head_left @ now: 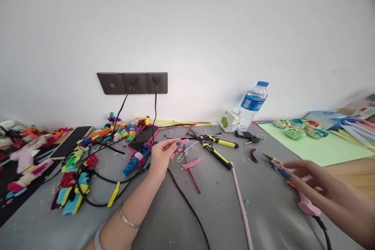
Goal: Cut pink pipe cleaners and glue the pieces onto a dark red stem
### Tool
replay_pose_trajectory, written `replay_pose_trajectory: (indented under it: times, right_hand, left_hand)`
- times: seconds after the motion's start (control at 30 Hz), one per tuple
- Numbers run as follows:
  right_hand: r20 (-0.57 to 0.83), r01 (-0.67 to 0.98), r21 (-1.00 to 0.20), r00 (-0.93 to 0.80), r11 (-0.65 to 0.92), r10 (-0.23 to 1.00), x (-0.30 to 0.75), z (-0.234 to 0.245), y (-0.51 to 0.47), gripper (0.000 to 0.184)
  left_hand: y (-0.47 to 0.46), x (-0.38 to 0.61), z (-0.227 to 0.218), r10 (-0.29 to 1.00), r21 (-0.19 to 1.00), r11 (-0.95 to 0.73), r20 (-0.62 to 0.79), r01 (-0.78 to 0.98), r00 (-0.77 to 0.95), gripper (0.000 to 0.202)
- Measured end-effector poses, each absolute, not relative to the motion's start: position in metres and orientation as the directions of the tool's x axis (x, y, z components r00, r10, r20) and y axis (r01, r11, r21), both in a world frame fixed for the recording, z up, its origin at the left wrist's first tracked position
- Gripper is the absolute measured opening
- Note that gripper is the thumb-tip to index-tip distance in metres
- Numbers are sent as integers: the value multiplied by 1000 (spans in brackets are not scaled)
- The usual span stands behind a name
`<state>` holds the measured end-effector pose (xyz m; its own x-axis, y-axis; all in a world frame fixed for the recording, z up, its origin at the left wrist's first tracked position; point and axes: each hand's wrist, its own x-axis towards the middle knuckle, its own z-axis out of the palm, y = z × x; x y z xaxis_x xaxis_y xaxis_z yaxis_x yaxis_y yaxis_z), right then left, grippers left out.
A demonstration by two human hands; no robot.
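Note:
Between the pinched thumb and fingers of my left hand (165,154) is a short pink pipe cleaner piece (184,141). Another pink piece (192,163) lies just below it, across a red pipe cleaner (191,177) on the table. My right hand (325,187) is closed around a pink hot glue gun (306,203), whose nozzle points left and whose cord trails toward the front edge. Pliers with yellow and black handles (218,154) lie spread between the hands. A long pale pink pipe cleaner (241,207) runs toward me from their handle.
Black cables (187,203) loop over the grey table (216,211). Fuzzy colourful figures (74,183) and a pink-cased phone (143,136) are at left. A water bottle (253,103), small box (230,120) and keys (250,136) stand or lie by the wall, with green paper (316,150) at right.

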<state>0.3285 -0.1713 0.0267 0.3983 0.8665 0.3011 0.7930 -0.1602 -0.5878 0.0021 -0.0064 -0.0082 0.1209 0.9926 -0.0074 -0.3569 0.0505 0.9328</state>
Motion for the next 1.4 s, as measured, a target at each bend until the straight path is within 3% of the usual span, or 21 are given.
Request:
replay_pose_trajectory:
  times: [0.13,0.23,0.33,0.47,0.67,0.93,1.4]
  right_hand:
    - [318,748,-656,154,100,935,247,57,-116,34]
    - [357,621,-725,-31,297,934,205,49,-74,25]
    - [347,457,-823,-67,338,935,189,26,-36,27]
    - [352,205,-918,31,338,936,186,-2,-6,33]
    - [236,64,-969,-38,238,971,178,-15,-8,32]
    - [311,1,-949,-179,316,933,171,-15,-14,29]
    - [535,288,-793,-90,536,840,185,-20,-7,11]
  left_hand:
    - [-6,1,-8,990,950,59,-17,-308,137,30]
    - [-5,1,-8,990,960,55,-17,-276,139,29]
    - [-4,0,-7,992,958,62,-28,-281,123,30]
    - [-2,0,-7,993,939,71,-36,-337,109,34]
    - [-3,1,-10,991,963,10,27,-270,130,30]
    - [-1,1,-15,985,982,-90,112,-165,131,22]
    - [-3,2,-13,979,983,-125,144,-135,142,19]
